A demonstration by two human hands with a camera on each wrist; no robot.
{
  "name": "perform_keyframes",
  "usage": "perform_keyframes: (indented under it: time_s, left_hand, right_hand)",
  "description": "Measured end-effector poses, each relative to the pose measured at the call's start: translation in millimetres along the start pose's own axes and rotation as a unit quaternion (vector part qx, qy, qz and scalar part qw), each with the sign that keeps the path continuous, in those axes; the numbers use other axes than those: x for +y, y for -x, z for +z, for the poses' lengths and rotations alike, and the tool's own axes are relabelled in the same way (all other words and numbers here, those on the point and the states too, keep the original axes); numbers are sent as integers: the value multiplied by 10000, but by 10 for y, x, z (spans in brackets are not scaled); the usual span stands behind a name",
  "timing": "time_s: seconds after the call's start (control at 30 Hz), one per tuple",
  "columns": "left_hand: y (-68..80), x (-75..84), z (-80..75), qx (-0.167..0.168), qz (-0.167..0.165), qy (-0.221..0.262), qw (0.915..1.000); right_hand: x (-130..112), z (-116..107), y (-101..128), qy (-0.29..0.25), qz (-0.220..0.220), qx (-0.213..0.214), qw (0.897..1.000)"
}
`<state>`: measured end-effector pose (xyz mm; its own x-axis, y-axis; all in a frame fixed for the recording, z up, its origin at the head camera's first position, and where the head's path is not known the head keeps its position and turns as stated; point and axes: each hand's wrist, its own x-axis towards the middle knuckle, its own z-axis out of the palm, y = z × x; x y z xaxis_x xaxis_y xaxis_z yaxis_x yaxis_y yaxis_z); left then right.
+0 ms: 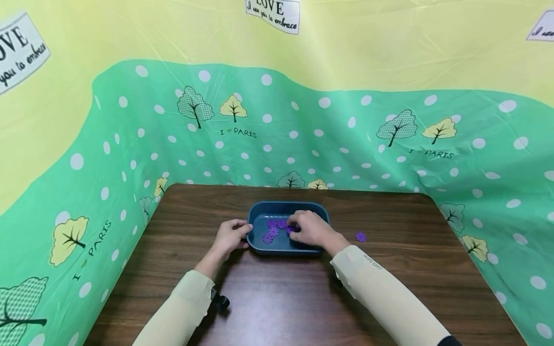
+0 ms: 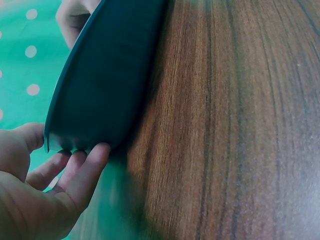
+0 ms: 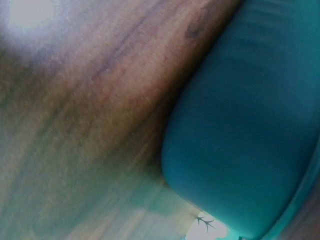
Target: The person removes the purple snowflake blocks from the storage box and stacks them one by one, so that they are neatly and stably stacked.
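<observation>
My sleeves (image 1: 381,293) come up from the near edge of the desk (image 1: 411,278), and just past them sits the blue tray (image 1: 259,214), around the middle of the desk and a little toward the far edge. My left hand (image 1: 231,235) curls its grip round the tray's left rim: in the left wrist view the thumb (image 2: 27,135) lies over the lip and the fingers (image 2: 85,167) press under the outer wall (image 2: 107,80). My right hand (image 1: 309,228) reaches down inside the tray, fingertips bunched over the purple flower-shaped pieces (image 1: 271,231); whether they actually pinch one I cannot tell. One more purple piece (image 1: 360,236) lies on the bare wood just right of the tray.

To do this well, I judge I should hold the tray flat and steady with the left, and pick with fingertips only, one piece at a time, since they look thin and light.

On the cloth behind the desk I read "I PARIS" (image 1: 239,132) under the trees, and above it a label: "LOVE" and "to embrace" (image 1: 273,14).
</observation>
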<state>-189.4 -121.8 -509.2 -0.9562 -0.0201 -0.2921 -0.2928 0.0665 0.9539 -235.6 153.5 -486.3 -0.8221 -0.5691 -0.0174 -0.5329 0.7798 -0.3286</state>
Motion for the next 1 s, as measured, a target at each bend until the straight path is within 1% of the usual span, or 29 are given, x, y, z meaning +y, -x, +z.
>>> perform_keyframes:
  time_s: [0.17, 0.27, 0.5, 0.7, 0.77, 0.87, 1.0]
  left_hand:
    - [-9, -1, 1, 0, 7, 26, 10000]
    - [-8, -4, 1, 18, 21, 34, 10000]
    - [3, -28, 9, 28, -5, 45, 10000]
    - [0, -33, 9, 1, 7, 14, 10000]
    - [3, -28, 7, -1, 16, 6, 10000]
    - [66, 47, 20, -40, 48, -38, 10000]
    - [65, 70, 30, -71, 45, -83, 9999]
  right_hand:
    - [10, -76, 30, -247, 41, 74, 9997]
    - [27, -115, 57, -386, -14, 144, 9992]
    - [93, -199, 143, -508, -252, 387, 9976]
    - [163, -349, 258, -675, -218, 529, 9961]
    - [202, -393, 295, -633, -183, 566, 9962]
    - [263, -463, 358, -576, -131, 568, 9966]
    - [347, -552, 455, -635, -67, 621, 9960]
